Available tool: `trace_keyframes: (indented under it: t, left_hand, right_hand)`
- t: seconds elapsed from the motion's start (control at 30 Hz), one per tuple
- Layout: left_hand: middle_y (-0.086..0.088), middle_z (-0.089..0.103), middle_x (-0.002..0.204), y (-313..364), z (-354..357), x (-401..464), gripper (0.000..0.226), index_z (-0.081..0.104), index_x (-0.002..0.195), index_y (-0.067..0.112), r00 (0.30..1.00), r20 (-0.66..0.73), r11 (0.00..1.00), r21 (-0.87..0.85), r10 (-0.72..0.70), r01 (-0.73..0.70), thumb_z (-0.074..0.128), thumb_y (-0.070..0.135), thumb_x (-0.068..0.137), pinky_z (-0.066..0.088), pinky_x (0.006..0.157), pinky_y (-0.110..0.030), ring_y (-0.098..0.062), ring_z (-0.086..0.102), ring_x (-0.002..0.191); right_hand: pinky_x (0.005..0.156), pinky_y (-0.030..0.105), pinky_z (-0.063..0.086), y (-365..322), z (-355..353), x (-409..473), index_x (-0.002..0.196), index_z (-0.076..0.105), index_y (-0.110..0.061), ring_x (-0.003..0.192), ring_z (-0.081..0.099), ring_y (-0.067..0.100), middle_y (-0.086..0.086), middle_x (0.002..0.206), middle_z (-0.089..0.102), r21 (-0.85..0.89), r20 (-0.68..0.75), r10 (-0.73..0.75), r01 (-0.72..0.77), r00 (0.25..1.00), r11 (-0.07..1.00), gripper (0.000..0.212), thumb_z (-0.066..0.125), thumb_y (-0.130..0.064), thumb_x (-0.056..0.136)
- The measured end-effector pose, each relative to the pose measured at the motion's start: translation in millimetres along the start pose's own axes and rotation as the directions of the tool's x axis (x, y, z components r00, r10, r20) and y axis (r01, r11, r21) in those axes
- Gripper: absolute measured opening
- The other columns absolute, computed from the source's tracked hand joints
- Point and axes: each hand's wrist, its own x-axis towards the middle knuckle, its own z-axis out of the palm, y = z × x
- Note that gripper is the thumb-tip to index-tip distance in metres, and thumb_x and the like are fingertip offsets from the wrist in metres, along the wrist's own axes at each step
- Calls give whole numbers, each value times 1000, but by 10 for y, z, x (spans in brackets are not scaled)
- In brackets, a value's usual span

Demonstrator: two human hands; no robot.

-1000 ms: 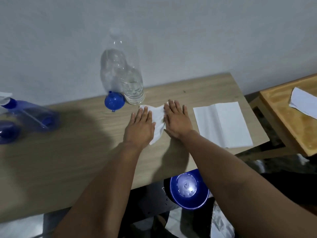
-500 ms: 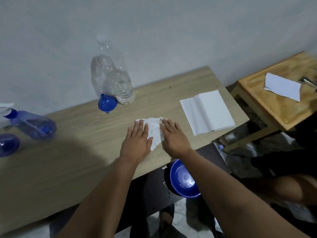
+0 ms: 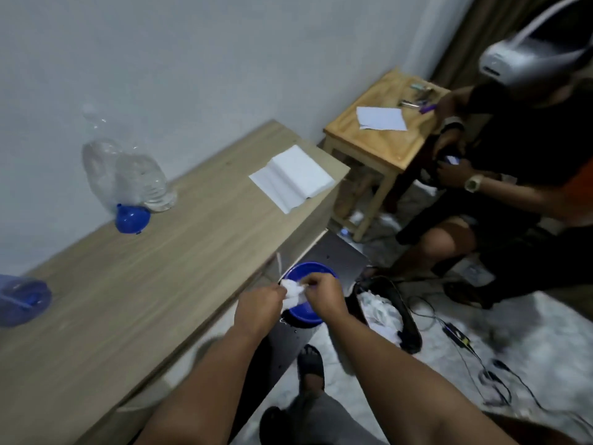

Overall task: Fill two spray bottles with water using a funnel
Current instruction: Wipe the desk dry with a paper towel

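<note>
— Pale grey wall fills the top of the frame, and a light wood table (image 3: 134, 303) runs diagonally from lower left to centre right. What's on it?

— A clear plastic water bottle (image 3: 128, 175) at upper left, against the wall, with a blue funnel (image 3: 132, 219) lying just in front of it, touching its base. A blue spray bottle (image 3: 22, 300) lies at the left edge, partly cut off. A white folded paper (image 3: 292, 178) sits near the table's far end.

— And the hands?

— Both are off the table, lower centre, over a blue bowl (image 3: 305, 313) on the floor. The left hand (image 3: 256, 308) and the right hand (image 3: 322, 295) each grip a crumpled white tissue (image 3: 293, 293) between them, fingers curled round it.

— Any labels or writing?

— None readable; the picture is blurred.

— Anything else?

— At right, a second person wearing a headset (image 3: 526, 56) sits by a small wooden stool (image 3: 385, 146).
</note>
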Motion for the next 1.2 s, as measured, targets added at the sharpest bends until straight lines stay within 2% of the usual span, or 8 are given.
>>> trace_keyframes:
  t: [0.1, 0.23, 0.3, 0.43, 0.6, 0.83, 1.0, 1.2]
  left_hand:
    - [2, 72, 105, 371, 169, -88, 23, 66, 104, 27, 998, 60, 992, -123, -18, 25, 51, 38, 92, 54, 78, -33, -24, 68, 98]
    - [-1, 72, 114, 897, 315, 8, 36, 65, 124, 31, 986, 159, 954, -286, -47, 92, 61, 44, 91, 51, 81, -34, -25, 67, 106]
    - [0, 73, 111, 1185, 397, 118, 36, 68, 120, 27, 975, 217, 906, -400, -50, 136, 67, 44, 88, 52, 79, -33, -23, 68, 101]
    - [2, 70, 83, 1792, 533, 389, 22, 67, 103, 18, 935, 351, 755, -598, -53, 267, 77, 28, 86, 61, 77, -40, -20, 73, 73]
    - [-6, 74, 101, 2486, 896, 866, 24, 70, 107, 12, 854, 518, 531, -708, -56, 465, 79, 19, 85, 59, 91, -45, -24, 72, 94]
    - [-9, 53, 149, 3039, 1327, 1390, 50, 50, 147, 9, 837, 545, 812, -513, 58, 278, 58, 21, 99, 39, 109, -31, -28, 51, 135]
    - [-10, 46, 155, 3162, 1550, 1683, 63, 37, 155, 12, 805, 587, 902, -389, 86, 187, 57, 27, 97, 40, 109, -33, -29, 44, 140]
    - [-6, 49, 153, 3202, 1485, 1802, 58, 43, 152, 15, 800, 595, 918, -356, 76, 177, 57, 29, 97, 40, 110, -34, -28, 46, 139]
  right_hand:
    - [83, 38, 61, 381, -182, -374, 80, 75, -19, 87, 73, 23, 3, 86, 78, 256, -70, 252, -227, 965, 940, 25, 66, 4, 84]
    - [58, 15, 50, 821, -540, -677, 86, 73, -10, 77, 66, 20, 4, 79, 71, 406, -164, 418, -325, 894, 854, 13, 70, 3, 86]
    - [70, 22, 53, 1084, -723, -695, 88, 75, -9, 81, 67, 20, 3, 82, 72, 451, -209, 504, -374, 838, 810, 8, 74, -1, 86]
    - [83, 49, 64, 1602, -1032, -636, 70, 71, -18, 87, 74, 30, 3, 78, 74, 587, -221, 671, -453, 708, 671, 19, 80, -4, 79]
    - [72, 34, 62, 2015, -1389, -384, 73, 70, -16, 72, 69, 24, 2, 73, 71, 658, -248, 734, -445, 632, 607, 20, 79, -4, 87]
    - [81, 52, 64, 2670, -1592, 145, 109, 76, -10, 85, 74, 34, 14, 98, 78, 655, -161, 767, -515, 621, 553, 26, 62, 0, 91]
    - [96, 34, 56, 2927, -1658, 391, 127, 72, -10, 107, 68, 22, 1, 120, 71, 571, -136, 733, -552, 666, 608, 37, 50, 1, 99]
    - [105, 40, 55, 3099, -1737, 442, 119, 76, -10, 117, 69, 28, 11, 125, 75, 551, -118, 741, -577, 661, 603, 38, 50, 2, 96]
